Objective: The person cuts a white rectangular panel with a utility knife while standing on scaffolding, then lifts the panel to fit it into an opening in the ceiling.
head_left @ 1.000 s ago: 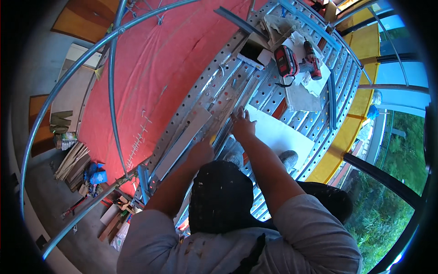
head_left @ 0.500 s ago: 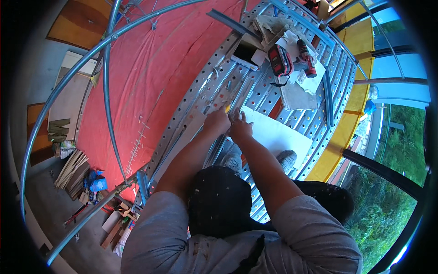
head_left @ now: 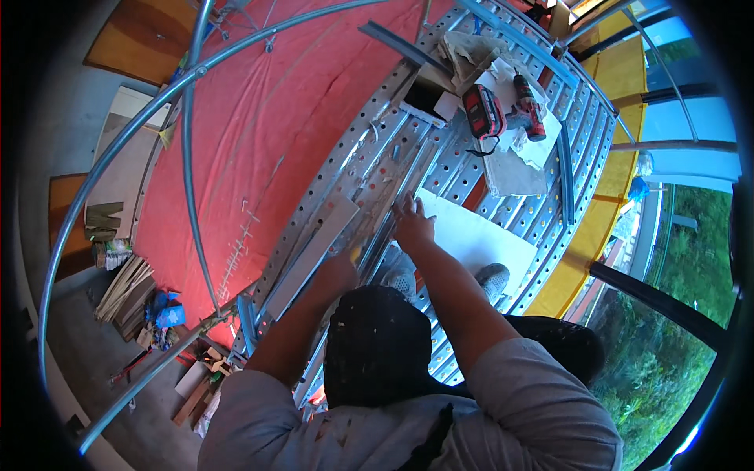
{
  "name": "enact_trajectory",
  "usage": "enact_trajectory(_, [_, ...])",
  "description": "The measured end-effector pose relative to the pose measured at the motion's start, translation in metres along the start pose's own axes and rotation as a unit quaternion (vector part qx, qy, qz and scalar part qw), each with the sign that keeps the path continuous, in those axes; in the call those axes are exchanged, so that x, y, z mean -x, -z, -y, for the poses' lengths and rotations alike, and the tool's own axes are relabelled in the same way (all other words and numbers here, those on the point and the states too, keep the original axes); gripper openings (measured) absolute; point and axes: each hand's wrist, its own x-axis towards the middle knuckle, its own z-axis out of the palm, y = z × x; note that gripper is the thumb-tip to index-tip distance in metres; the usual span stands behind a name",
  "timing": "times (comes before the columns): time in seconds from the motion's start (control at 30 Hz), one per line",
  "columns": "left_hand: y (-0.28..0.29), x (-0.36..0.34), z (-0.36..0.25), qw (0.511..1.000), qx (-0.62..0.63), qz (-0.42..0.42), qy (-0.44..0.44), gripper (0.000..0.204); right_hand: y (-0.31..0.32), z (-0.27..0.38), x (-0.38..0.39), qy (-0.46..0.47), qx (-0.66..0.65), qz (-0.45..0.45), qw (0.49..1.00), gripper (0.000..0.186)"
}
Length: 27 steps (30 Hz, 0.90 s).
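L hand (head_left: 336, 275) was curled into a fist, grip narrow, holding a small yellow thing (head_left: 356, 253); only a bit stuck out past the fingers, rest hidden, so couldn't tell what kind. R hand (head_left: 413, 223) was wide, fingers spread, back of hand up, at the L edge of the white board (head_left: 483, 235) near its far corner; nothing seen in its grip, & couldn't tell how hard it pressed.

Board lay flat on the metal deck (head_left: 357, 149), mostly R of the R hand, w/ the R shoe (head_left: 492, 279) apparently on it & the L shoe (head_left: 399, 282) by its L edge. A pale strip (head_left: 314, 255) lay lengthwise on the deck, L of the L hand & apart from the board.

Farther fwd on deck: an open box (head_left: 428, 98), then a red/blk case (head_left: 484, 111) w/ strap & a red/blk drill (head_left: 532, 114), both on/by paper & a scrap board (head_left: 510, 174). Metal bar (head_left: 565, 173) lay just R of those. Red sheet (head_left: 259, 118) ran along deck's L side, yellow band (head_left: 569, 275) along its R.
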Motion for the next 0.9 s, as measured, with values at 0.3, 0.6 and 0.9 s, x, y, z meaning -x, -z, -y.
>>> enact_trajectory(0.3, [0.047, -0.091, -0.088, 0.995, 0.040, -0.082, -0.042, 0.050, 0.001, 0.007, 0.004, 0.007, -0.016, 0.016, 1.000, 0.085])
enact_trajectory(0.6, [0.026, -0.045, -0.057, 0.997, 0.046, -0.043, -0.038, 0.051, 0.009, 0.008, 0.011, 0.005, 0.006, 0.012, 1.000, 0.084])
enact_trajectory(0.9, [0.039, 0.006, -0.039, 0.999, 0.032, -0.044, -0.003, 0.046, -0.001, -0.006, 0.008, 0.006, -0.011, 0.001, 1.000, 0.087])
